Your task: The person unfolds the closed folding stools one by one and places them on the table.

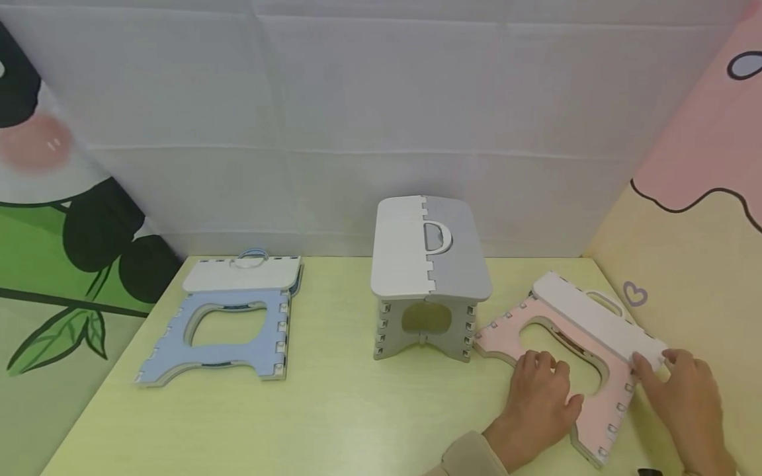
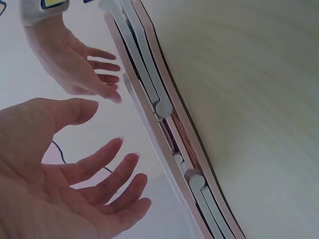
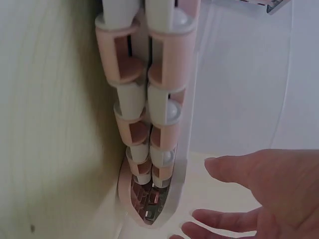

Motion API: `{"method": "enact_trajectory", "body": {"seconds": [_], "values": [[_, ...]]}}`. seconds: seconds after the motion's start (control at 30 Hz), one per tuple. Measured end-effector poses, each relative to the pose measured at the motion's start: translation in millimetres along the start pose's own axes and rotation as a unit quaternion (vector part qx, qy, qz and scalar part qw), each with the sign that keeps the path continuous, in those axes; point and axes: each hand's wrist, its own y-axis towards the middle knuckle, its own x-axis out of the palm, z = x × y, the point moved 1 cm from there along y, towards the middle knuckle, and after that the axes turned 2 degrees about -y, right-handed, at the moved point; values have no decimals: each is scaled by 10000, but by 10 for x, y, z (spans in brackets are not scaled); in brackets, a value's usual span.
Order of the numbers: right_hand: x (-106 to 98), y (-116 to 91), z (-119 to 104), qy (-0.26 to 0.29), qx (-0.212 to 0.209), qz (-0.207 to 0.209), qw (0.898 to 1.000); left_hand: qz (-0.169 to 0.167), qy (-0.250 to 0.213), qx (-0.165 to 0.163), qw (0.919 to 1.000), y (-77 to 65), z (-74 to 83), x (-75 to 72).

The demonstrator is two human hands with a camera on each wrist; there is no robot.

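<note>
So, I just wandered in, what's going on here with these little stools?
A person has both hands at the pink folding stool, which lies folded flat on the table. The left hand is over its near side and the right hand is by the end of its white top, both with loose fingers, not gripping. The grey-and-white stool stands unfolded in the middle, while the blue stool lies folded flat on the left.

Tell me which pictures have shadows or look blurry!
Head view: mostly soft, even light, with a faint shadow right of the pink folding stool; right wrist view: a darker shadow on the tabletop along the stool; left wrist view: the tabletop's wood grain looks smeary.
</note>
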Motion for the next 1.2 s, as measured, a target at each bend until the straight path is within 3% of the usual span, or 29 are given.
{"method": "enact_trajectory", "body": {"seconds": [0.1,0.2,0.5,0.73,0.97,1.07,1.2], "values": [[8,53,18,-29,-106,115,9999,208,134,168,9996,-25,52,6],[21,107,28,-78,-211,97,9997,173,230,258,9993,-37,100,18],[50,252,46,-133,-468,-294,9984,-400,552,460,9966,-45,232,81],[96,371,87,-261,-732,-606,9951,-1047,749,575,9900,-65,324,139],[112,445,136,-339,-1033,-780,9910,-1384,938,554,9844,-74,432,181],[130,462,154,-379,-1221,-753,9889,-1467,874,524,9839,-64,459,191],[151,479,172,-322,-1235,-804,9886,-1822,699,366,9801,-36,488,204]]}}
